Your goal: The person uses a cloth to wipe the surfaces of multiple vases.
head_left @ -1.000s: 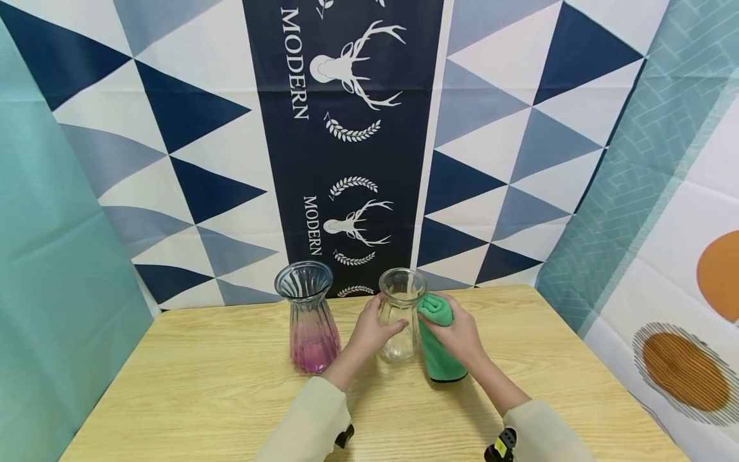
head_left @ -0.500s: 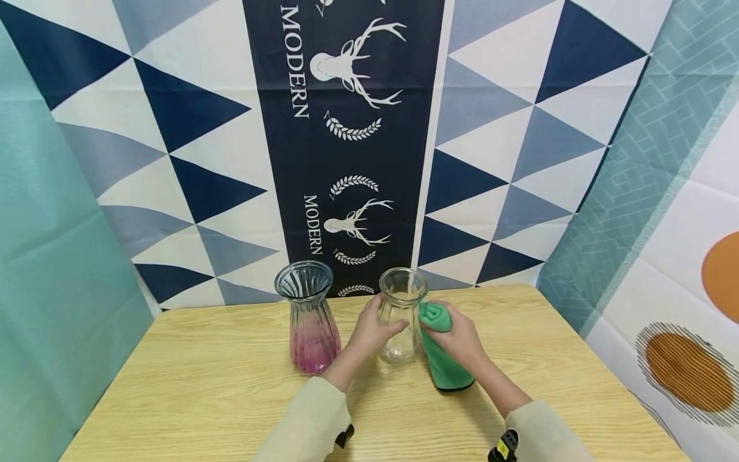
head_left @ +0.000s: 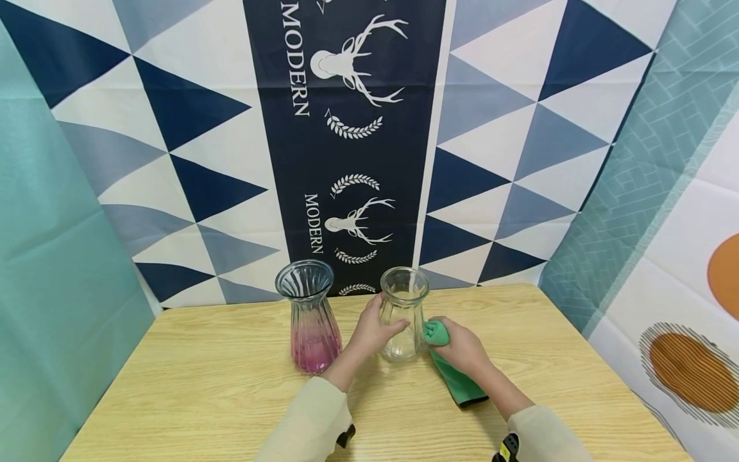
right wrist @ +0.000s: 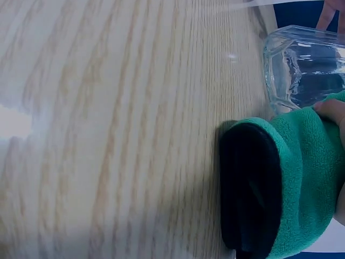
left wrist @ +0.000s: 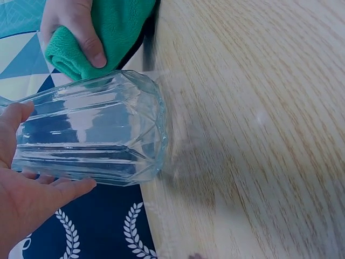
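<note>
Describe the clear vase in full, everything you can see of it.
The clear vase looks like colourless glass, with a rounded, flared rim, a narrower neck and a ribbed body. It stands upright on the wooden table, right of the pink and blue vase; nothing shows inside. The left hand holds its left side, thumb across the front. At its right side is the green cloth; whether they touch is hard to tell.

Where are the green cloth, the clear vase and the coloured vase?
Green cloth (right wrist: 306,175), right wrist view: its fuzzy side.
Clear vase (left wrist: 91,132), left wrist view: its glass body.
Coloured vase (head_left: 312,321), head view: its ribbed body.
</note>
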Tool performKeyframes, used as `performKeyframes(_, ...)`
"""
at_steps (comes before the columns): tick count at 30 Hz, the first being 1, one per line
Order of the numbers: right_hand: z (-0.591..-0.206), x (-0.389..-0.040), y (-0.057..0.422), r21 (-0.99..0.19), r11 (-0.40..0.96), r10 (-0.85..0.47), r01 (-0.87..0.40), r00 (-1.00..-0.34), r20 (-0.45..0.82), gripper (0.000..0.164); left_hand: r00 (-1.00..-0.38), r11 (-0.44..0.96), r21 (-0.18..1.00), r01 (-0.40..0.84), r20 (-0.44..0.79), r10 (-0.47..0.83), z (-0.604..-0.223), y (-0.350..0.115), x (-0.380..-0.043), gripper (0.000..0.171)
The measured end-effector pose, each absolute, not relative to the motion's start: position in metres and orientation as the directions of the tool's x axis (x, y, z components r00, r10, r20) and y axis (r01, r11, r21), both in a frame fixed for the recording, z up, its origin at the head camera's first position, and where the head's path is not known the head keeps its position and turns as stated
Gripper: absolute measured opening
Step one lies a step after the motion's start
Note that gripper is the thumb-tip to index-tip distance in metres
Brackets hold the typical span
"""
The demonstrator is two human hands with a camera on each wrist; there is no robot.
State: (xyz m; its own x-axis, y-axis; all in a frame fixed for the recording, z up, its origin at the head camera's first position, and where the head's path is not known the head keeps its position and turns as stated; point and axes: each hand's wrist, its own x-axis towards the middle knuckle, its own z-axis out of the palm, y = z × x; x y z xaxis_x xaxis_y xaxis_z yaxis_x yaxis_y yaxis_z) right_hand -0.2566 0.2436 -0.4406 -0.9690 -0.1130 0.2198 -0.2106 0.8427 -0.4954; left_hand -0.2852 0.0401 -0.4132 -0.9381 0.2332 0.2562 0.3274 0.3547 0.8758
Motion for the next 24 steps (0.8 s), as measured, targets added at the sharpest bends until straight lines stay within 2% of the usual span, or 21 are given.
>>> performKeyframes(8,-0.436,-0.26,0.247,-0.544,0.802,-0.114,-0.248,-0.956,0.269,0.05,-0.934,0.342,0.877,0.337,0.266,0.238,-0.413,0.04,-0.284,0.072)
performKeyframes(24,-0.407,-0.261,0.236,-0.634,0.705,-0.025,-0.318,-0.904,0.426,0.05,-0.94,0.356,0.88,0.315,0.236,0.248,-0.412,0.039,-0.286,0.071)
